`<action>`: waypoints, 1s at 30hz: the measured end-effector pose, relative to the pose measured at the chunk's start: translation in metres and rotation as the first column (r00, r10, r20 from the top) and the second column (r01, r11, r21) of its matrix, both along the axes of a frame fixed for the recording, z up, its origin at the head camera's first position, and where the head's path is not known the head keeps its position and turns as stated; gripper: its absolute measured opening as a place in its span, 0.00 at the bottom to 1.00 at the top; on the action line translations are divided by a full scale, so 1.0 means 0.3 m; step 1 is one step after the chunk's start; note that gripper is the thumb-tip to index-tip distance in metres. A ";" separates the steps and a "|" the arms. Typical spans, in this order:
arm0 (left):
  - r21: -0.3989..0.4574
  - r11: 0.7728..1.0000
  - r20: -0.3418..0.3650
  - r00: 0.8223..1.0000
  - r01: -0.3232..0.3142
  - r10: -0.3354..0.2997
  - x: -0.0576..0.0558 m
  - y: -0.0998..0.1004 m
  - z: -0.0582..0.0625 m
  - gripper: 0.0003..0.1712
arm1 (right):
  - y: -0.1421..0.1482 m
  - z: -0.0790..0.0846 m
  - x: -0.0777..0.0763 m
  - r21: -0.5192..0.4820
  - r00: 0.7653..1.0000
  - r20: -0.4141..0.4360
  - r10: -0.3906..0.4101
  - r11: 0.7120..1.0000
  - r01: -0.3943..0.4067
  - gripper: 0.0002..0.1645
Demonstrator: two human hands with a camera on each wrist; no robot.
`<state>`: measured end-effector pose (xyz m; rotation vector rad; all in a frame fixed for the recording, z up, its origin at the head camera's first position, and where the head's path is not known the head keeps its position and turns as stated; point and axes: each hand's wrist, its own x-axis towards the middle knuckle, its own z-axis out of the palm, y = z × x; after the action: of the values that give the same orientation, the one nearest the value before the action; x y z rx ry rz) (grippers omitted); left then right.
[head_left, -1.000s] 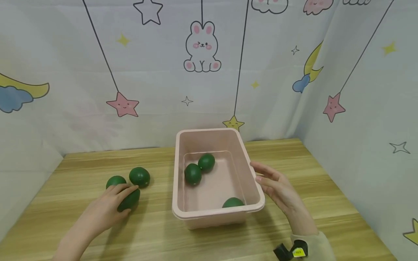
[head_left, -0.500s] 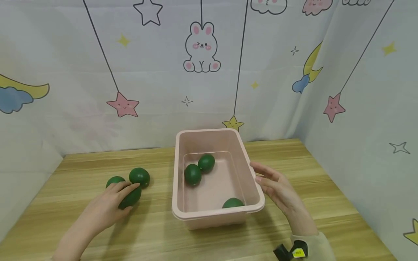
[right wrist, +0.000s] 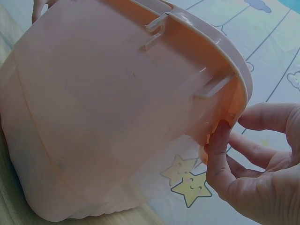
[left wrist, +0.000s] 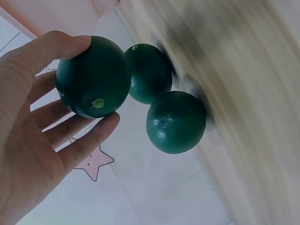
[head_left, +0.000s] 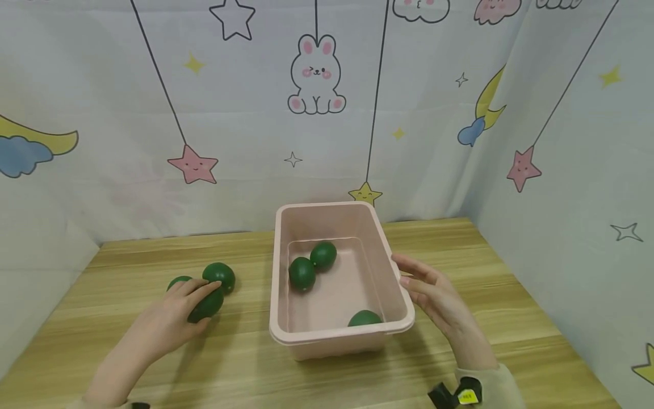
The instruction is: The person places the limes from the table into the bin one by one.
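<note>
My left hand (head_left: 171, 318) grips a dark green lime (head_left: 206, 307) with thumb and fingers at the left of the table. In the left wrist view, this lime (left wrist: 93, 77) shows a pale stem nub, and the fingers lie behind it. Close beyond it are two more limes, one (head_left: 219, 276) to the right and one (head_left: 180, 282) partly hidden by the hand. My right hand (head_left: 434, 295) holds the right rim of a pink plastic bin (head_left: 337, 336). In the right wrist view, thumb and fingers (right wrist: 220, 154) pinch that bin's edge (right wrist: 117, 93).
Inside the bin, two limes (head_left: 302, 274) touch near the left wall, and another lime (head_left: 365, 318) is partly hidden behind the front wall. The wooden table (head_left: 245, 369) ends at a white patterned curtain (head_left: 245, 113) behind and at the sides.
My left hand has shifted slightly right and away from me, taking the gripped lime with it. The right hand, bin and the limes inside have stayed in place.
</note>
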<state>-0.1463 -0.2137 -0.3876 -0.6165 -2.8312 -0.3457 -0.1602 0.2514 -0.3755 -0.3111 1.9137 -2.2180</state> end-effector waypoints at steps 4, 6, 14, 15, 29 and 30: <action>-0.005 1.000 -0.015 1.000 0.018 -0.018 -0.010 0.006 0.018 0.38 | 0.000 0.000 0.000 0.000 1.000 -0.001 0.000 1.000 0.000 0.28; -0.009 0.999 -0.021 0.999 0.034 -0.034 -0.015 0.009 0.026 0.38 | -0.001 0.001 0.001 0.001 1.000 0.000 -0.003 1.000 0.003 0.28; 0.007 0.998 -0.061 0.996 0.070 -0.069 -0.032 0.021 0.056 0.37 | -0.003 0.008 0.006 0.002 1.000 -0.009 0.003 1.000 -0.003 0.27; 0.010 0.997 -0.071 0.995 0.074 -0.073 -0.034 0.023 0.060 0.37 | -0.004 0.009 0.007 0.001 1.000 -0.009 0.003 1.000 -0.003 0.27; 0.000 0.997 -0.106 0.991 0.078 -0.077 -0.058 0.057 0.109 0.36 | -0.001 0.007 0.007 0.004 1.000 -0.006 -0.002 1.000 0.002 0.27; 0.001 0.997 -0.110 0.991 0.082 -0.081 -0.060 0.059 0.113 0.36 | -0.002 0.008 0.007 0.008 1.000 -0.007 -0.002 1.000 0.003 0.27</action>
<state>-0.1644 -0.1961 -0.3538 -0.7288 -2.7048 -0.3231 -0.1581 0.2508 -0.3730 -0.3161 1.9268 -2.2137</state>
